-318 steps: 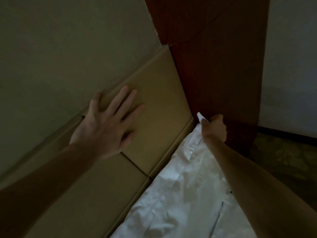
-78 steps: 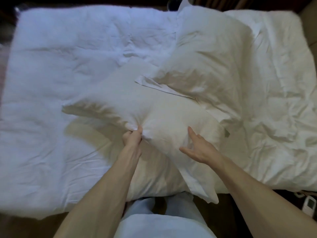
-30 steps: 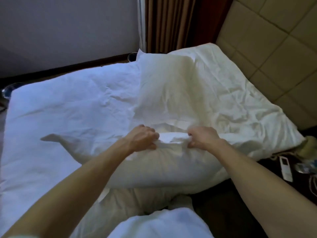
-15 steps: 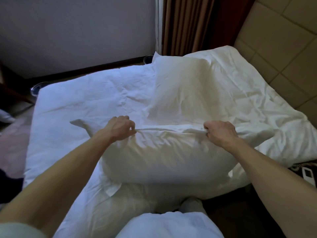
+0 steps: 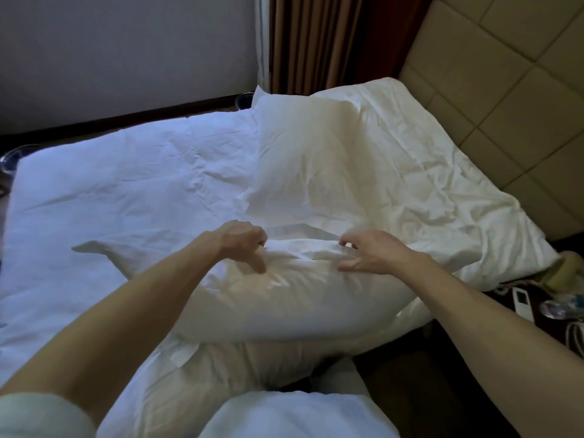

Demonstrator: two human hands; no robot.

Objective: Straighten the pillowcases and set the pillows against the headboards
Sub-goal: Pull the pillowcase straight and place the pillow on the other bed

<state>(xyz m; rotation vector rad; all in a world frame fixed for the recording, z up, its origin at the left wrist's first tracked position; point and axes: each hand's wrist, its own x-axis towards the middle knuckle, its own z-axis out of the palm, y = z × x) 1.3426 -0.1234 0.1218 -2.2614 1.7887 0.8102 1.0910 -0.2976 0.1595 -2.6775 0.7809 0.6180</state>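
A white pillow (image 5: 284,298) lies across the near edge of the bed, standing on its long side. My left hand (image 5: 243,241) grips its top edge, fingers curled over the seam and thumb on the front. My right hand (image 5: 373,252) holds the same edge a little to the right, thumb below and fingers above. A second white pillow (image 5: 303,147) lies flat behind it, towards the far side. The padded tan headboard (image 5: 505,90) rises along the right side of the bed.
A rumpled white duvet (image 5: 126,200) covers the bed. Brown curtains (image 5: 316,42) hang at the far corner. A dark nightstand at the right carries a white remote (image 5: 521,300) and a glass object (image 5: 553,308). My white-clad legs touch the bed's near edge.
Both hands have slid inward along the pillow's top edge and are now closer together. The pillow sits a little lower and nearer to me.
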